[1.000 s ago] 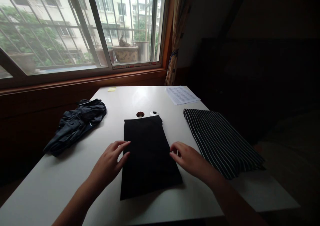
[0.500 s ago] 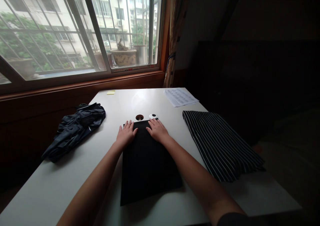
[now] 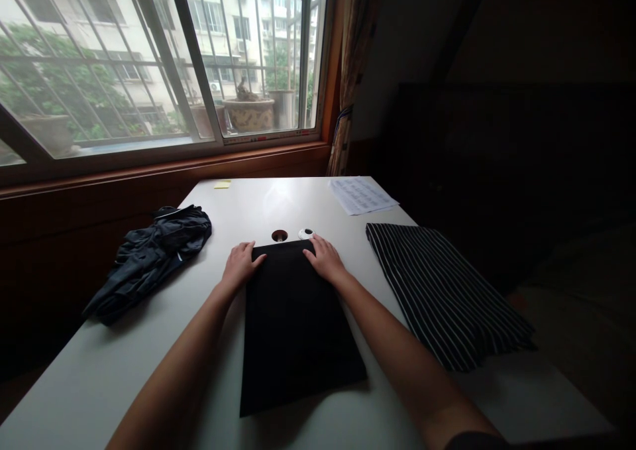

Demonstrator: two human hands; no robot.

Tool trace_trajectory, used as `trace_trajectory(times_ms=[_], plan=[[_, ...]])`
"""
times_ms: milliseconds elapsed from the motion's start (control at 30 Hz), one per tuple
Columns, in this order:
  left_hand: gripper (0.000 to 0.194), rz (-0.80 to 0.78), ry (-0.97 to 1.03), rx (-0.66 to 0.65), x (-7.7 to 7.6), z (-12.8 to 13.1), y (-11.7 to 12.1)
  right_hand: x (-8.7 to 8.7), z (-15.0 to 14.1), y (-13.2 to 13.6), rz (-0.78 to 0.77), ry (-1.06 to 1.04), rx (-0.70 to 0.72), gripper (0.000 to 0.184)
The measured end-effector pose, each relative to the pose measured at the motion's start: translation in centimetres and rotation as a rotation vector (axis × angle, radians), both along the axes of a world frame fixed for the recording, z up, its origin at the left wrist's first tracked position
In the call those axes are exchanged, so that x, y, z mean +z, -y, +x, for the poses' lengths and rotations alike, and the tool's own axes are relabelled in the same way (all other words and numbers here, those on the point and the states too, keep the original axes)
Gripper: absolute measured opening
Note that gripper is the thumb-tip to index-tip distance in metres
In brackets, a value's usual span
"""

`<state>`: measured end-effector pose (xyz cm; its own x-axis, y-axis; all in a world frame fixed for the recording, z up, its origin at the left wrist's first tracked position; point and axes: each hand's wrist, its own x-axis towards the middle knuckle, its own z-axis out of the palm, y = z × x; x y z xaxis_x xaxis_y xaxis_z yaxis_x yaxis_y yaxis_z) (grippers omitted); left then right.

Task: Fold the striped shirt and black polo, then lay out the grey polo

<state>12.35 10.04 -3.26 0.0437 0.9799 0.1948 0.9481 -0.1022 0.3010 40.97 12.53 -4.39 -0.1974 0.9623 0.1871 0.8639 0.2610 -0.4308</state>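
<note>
A black folded cloth (image 3: pixel 298 324), rectangular and flat, lies lengthwise in front of me. At its far left corner rests my left hand (image 3: pixel 240 264), thumb stretched inward over the fabric and fingers along the edge. My right hand (image 3: pixel 325 258) is at the far right corner in much the same pose, its thumb apart from the fingers. Both hands touch the cloth; neither visibly grips it. Whether any fingertips reach under the edge cannot be made out.
Crumpled dark clothing (image 3: pixel 154 258) lies on the left of the white table (image 3: pixel 248 198), and a striped folded cloth (image 3: pixel 442 291) on the right. Further back are a round hole (image 3: pixel 279 236), a white round cap (image 3: pixel 306 234), a yellow note (image 3: pixel 222 184) and printed sheets (image 3: pixel 362 195).
My hands have slid apart, from lying flatter on the cloth's far end to its two outer corners. The cloth stays in about the same place.
</note>
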Motion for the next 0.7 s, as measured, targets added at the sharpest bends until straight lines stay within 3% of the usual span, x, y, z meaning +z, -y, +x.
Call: trace_trajectory(times_ms=[233, 533, 700], plan=[[0.066, -0.082, 0.117, 0.032, 1.0, -1.8, -1.7, 0.4, 0.8, -1.9, -0.006, -0.232, -0.138, 0.061], [0.04, -0.134, 0.303, -0.034, 2.8, -2.1, -2.0, 1.2, 0.9, -2.7, -0.098, -0.438, -0.078, 0.067], [0.04, -0.211, 0.762, -0.014, 3.5, -1.1, -0.6, 0.9, 1.4, -2.4, -0.255, -0.701, -0.111, 0.08]])
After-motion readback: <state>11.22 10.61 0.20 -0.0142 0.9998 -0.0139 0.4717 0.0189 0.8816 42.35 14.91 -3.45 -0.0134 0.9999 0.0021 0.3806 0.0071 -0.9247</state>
